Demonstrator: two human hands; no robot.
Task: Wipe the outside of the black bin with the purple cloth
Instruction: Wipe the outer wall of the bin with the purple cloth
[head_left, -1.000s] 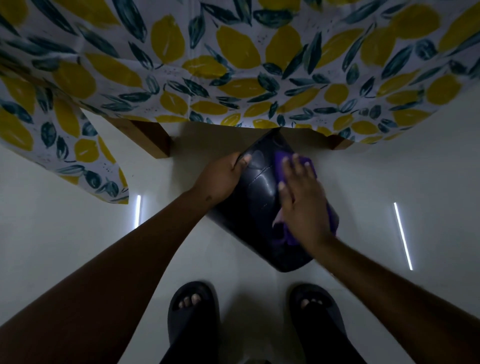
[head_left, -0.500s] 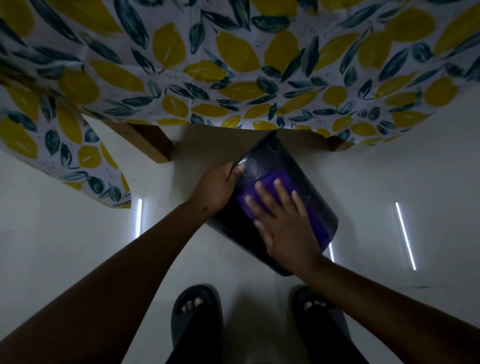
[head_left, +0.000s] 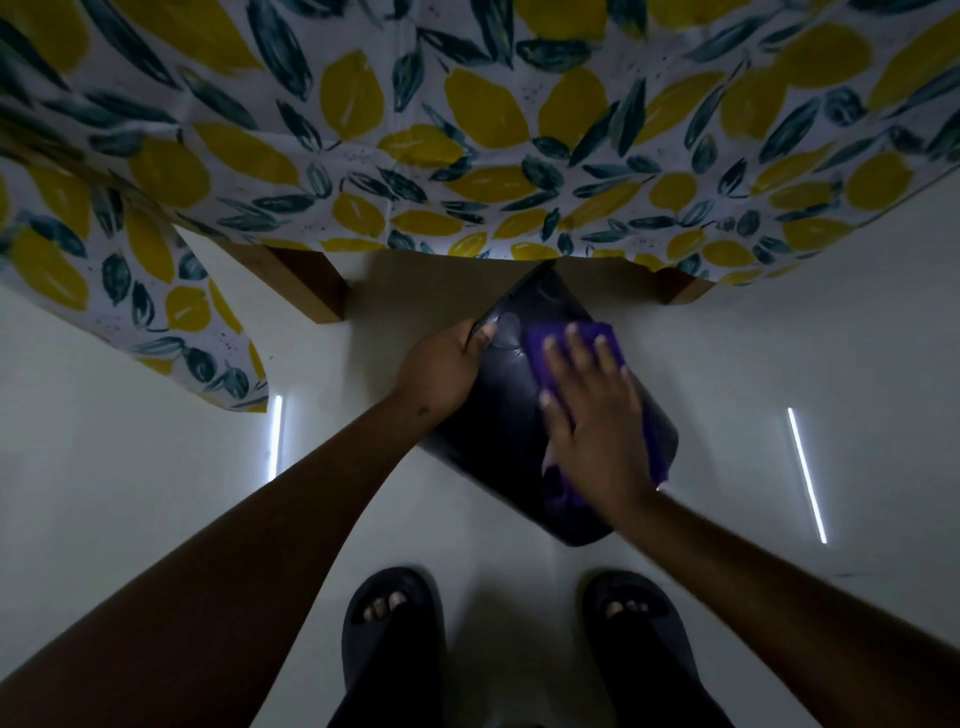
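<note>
Since 0.5 s ago: right hand (head_left: 592, 415), fingers spread flat, slid purple cloth (head_left: 597, 338) upward. Left hand (head_left: 441, 369) grips rim of black bin (head_left: 498, 431) (tilted, glossy).

A pale, shiny floor (head_left: 130, 467) filled the lower part of the frame. The black bin (head_left: 498, 426) was in the middle, but whether it touched the floor was hard to tell. Two black sandals (head_left: 395, 639) stood at the bottom. Two wooden legs (head_left: 306, 280) stood near the top, under a lemon-print cloth (head_left: 467, 130).
</note>
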